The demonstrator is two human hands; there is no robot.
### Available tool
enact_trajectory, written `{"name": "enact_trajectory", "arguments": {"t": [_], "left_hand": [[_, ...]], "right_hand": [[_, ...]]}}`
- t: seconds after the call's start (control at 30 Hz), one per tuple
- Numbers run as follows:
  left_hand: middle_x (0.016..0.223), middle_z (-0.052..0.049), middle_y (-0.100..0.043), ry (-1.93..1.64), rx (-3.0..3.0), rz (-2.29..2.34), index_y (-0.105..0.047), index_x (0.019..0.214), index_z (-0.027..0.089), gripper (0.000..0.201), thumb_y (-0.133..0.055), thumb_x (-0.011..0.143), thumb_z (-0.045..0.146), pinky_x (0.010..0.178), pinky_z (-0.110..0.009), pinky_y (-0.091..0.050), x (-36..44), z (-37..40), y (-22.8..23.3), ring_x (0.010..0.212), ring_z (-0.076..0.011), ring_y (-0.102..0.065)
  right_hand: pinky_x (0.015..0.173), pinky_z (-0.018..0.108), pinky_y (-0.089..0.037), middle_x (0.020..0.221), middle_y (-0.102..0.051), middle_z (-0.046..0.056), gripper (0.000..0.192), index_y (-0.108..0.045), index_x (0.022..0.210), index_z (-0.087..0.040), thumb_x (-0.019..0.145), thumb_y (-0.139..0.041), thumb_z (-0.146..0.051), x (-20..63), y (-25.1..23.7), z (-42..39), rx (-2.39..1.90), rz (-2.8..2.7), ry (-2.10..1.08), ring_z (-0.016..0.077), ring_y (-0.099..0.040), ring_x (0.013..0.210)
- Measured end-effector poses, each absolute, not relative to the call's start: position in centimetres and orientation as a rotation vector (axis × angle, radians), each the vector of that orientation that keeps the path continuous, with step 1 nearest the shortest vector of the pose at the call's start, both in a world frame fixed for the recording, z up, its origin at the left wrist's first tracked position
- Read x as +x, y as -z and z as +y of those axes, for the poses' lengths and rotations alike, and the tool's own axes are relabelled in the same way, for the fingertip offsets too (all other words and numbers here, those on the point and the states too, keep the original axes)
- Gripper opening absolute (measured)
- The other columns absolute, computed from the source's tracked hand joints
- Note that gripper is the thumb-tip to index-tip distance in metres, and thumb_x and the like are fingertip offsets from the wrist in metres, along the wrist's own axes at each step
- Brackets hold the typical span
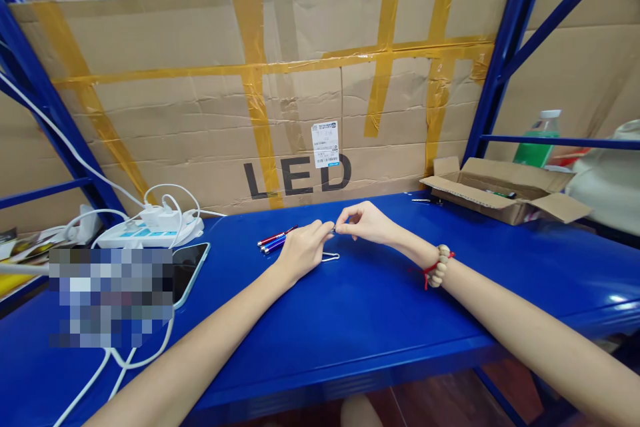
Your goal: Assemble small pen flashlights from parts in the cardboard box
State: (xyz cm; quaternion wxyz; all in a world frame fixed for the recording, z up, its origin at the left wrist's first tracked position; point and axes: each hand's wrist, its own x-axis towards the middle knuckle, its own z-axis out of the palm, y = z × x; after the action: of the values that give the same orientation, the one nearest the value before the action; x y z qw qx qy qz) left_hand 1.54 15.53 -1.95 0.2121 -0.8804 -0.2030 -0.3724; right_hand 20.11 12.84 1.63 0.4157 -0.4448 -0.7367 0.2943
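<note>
2 hands [304, 248] [363, 221], each grip pinched together on 1 tiny item [334, 229]; open cardboard box [505, 190], contents unclear.

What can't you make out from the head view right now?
- Small item pinched between left hand and right hand: too small, covered by fingertips.
- Pens: near ends behind the left hand.
- Phone: left part under a pixelated patch.
- Open cardboard box: contents hidden by its flaps.
</note>
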Motion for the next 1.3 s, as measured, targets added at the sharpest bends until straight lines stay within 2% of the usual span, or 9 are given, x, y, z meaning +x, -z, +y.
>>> {"name": "enact_trajectory", "arguments": {"t": [0.27,0.37,0.47,0.63,0.73,0.87,1.1,1.3], "left_hand": [[0.075,-0.003,-0.057,0.971,-2.490,-0.704,-0.055,0.103,0.017,0.028,-0.029,0.094,0.024,0.059,-0.022,-0.042,1.5,15.6,1.7,0.067,-0.0130,-0.056],[0.080,-0.003,-0.059,0.951,-2.519,-0.775,-0.052,0.111,0.018,0.028,-0.031,0.094,0.024,0.063,-0.022,-0.044,1.6,15.7,1.7,0.071,-0.0136,-0.057],[0.093,-0.003,-0.062,0.982,-2.576,-0.824,-0.049,0.117,0.020,0.028,-0.034,0.093,0.023,0.069,-0.023,-0.046,1.8,15.8,1.8,0.081,-0.0145,-0.060],[0.105,-0.002,-0.062,1.081,-2.664,-0.943,-0.051,0.112,0.022,0.025,-0.035,0.092,0.022,0.078,-0.025,-0.047,2.0,15.9,1.8,0.091,-0.0155,-0.060],[0.109,-0.002,-0.061,1.143,-2.688,-1.043,-0.051,0.111,0.022,0.024,-0.036,0.092,0.023,0.077,-0.026,-0.048,2.1,16.0,1.8,0.094,-0.0163,-0.060],[0.107,-0.001,-0.061,1.138,-2.738,-1.059,-0.052,0.108,0.023,0.023,-0.035,0.092,0.022,0.080,-0.027,-0.047,2.2,15.9,1.7,0.095,-0.0158,-0.059],[0.105,-0.003,-0.060,1.023,-2.745,-1.067,-0.050,0.109,0.022,0.023,-0.033,0.093,0.022,0.079,-0.027,-0.047,2.2,15.8,1.8,0.094,-0.0159,-0.058],[0.102,-0.002,-0.059,0.923,-2.751,-1.068,-0.047,0.112,0.023,0.024,-0.031,0.094,0.024,0.073,-0.026,-0.047,2.2,15.6,1.7,0.091,-0.0156,-0.059]], "right_hand": [[0.043,0.017,-0.027,0.055,-0.049,-0.002,0.034,-0.064,0.071,-0.014,0.062,-0.071,-0.046,19.7,-1.1,12.3,-1.262,-1.602,-1.153,0.0044,-0.038,0.050],[0.043,0.017,-0.027,0.062,-0.052,-0.001,0.033,-0.065,0.076,-0.015,0.061,-0.073,-0.043,19.3,-1.2,12.2,-1.265,-1.431,-1.299,0.0039,-0.036,0.050],[0.043,0.017,-0.028,0.068,-0.055,0.000,0.034,-0.066,0.078,-0.016,0.060,-0.073,-0.044,19.2,-1.2,12.5,-1.289,-1.397,-1.276,0.0040,-0.040,0.053],[0.044,0.018,-0.030,0.066,-0.056,0.001,0.039,-0.067,0.079,-0.014,0.060,-0.072,-0.048,19.6,-0.9,13.4,-1.303,-1.538,-0.986,0.0058,-0.044,0.053],[0.048,0.021,-0.036,0.073,-0.061,0.003,0.040,-0.067,0.086,-0.015,0.064,-0.069,-0.049,20.2,-0.9,13.7,-1.224,-1.687,-0.563,0.0067,-0.047,0.050],[0.055,0.022,-0.038,0.084,-0.062,0.003,0.029,-0.069,0.086,-0.020,0.072,-0.064,-0.045,21.0,-1.1,13.7,-1.098,-1.929,-0.029,0.0068,-0.048,0.053],[0.054,0.022,-0.038,0.086,-0.060,0.002,0.026,-0.072,0.084,-0.026,0.079,-0.057,-0.046,21.3,-0.8,13.8,-1.027,-2.065,0.263,0.0074,-0.050,0.057],[0.053,0.024,-0.038,0.086,-0.060,0.003,0.030,-0.072,0.082,-0.025,0.080,-0.054,-0.048,21.4,-0.5,14.1,-1.008,-2.080,0.320,0.0077,-0.049,0.055]]}}
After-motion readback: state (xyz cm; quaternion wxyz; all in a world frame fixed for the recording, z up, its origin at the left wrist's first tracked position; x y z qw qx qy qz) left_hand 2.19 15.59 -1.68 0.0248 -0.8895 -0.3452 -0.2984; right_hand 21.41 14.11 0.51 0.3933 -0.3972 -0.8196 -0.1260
